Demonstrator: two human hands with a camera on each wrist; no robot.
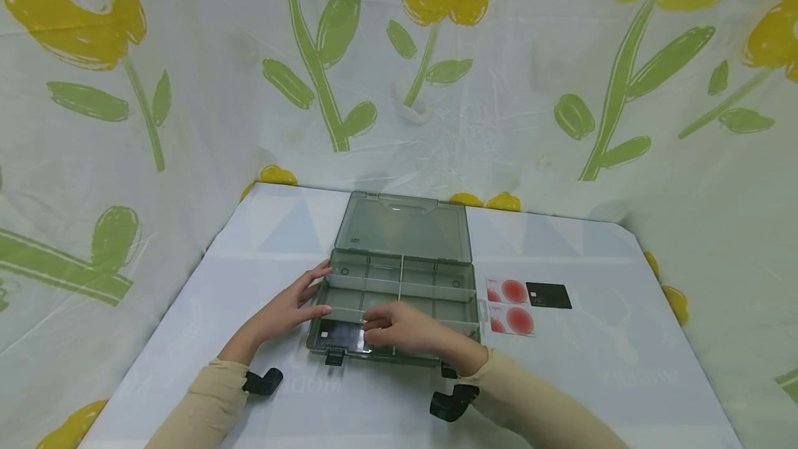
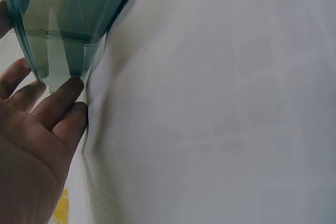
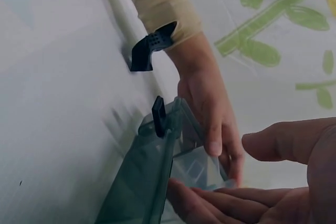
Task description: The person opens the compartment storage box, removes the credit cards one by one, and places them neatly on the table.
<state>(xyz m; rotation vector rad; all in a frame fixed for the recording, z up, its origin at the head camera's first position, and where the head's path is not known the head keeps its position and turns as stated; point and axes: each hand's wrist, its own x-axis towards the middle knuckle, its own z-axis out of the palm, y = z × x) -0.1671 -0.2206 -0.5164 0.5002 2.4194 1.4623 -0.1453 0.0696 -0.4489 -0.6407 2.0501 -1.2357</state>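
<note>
A see-through grey-green organizer box (image 1: 436,291) lies with its lid (image 1: 405,224) folded back behind it. My left hand (image 1: 283,309) rests against its left side; in the left wrist view several extended fingers (image 2: 60,103) touch the outer wall. Inside the front left compartment lies a black card (image 1: 333,335) marked VIP, its right part covered by the other hand. Above that compartment is my right hand (image 1: 405,328). In the right wrist view its thumb (image 3: 278,141) stands apart from the fingers (image 3: 231,203), with nothing seen between them.
Right of the box, two white cards with red circles, the upper one (image 1: 506,291) and the lower one (image 1: 512,319), lie beside another black card (image 1: 550,295). Two dark latches, the left one (image 1: 334,357) included, stick out at the box's front. A flowered curtain encloses the white table (image 1: 623,393).
</note>
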